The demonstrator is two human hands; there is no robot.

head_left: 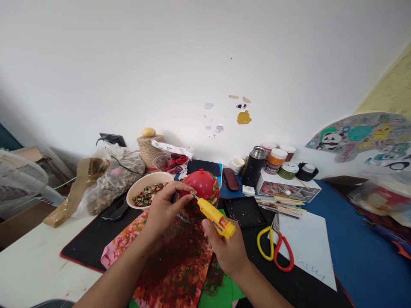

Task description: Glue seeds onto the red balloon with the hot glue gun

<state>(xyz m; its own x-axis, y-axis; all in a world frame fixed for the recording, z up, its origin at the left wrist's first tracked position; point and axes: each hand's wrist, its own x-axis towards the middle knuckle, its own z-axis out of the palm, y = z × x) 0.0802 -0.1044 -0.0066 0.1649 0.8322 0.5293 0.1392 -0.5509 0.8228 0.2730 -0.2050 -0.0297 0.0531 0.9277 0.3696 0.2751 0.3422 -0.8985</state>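
Observation:
My right hand (227, 250) grips a yellow glue gun (214, 217), its tip pointing up and left. The tip meets a small round piece (193, 193) pinched in the fingers of my left hand (165, 206). Just behind the piece stands a red balloon (202, 183), knot up, with small round pieces stuck around its lower sides. A cream bowl (138, 187) holding several more of these pieces sits left of the balloon, close to my left hand.
A red-splattered sheet (173, 265) lies under my hands on a black mat. Yellow-and-red scissors (276, 248), white paper, sticks, a black tray (245, 211), paint jars and a flask (253, 167) stand right. Bags, a twine spool and a fan (19, 184) are left.

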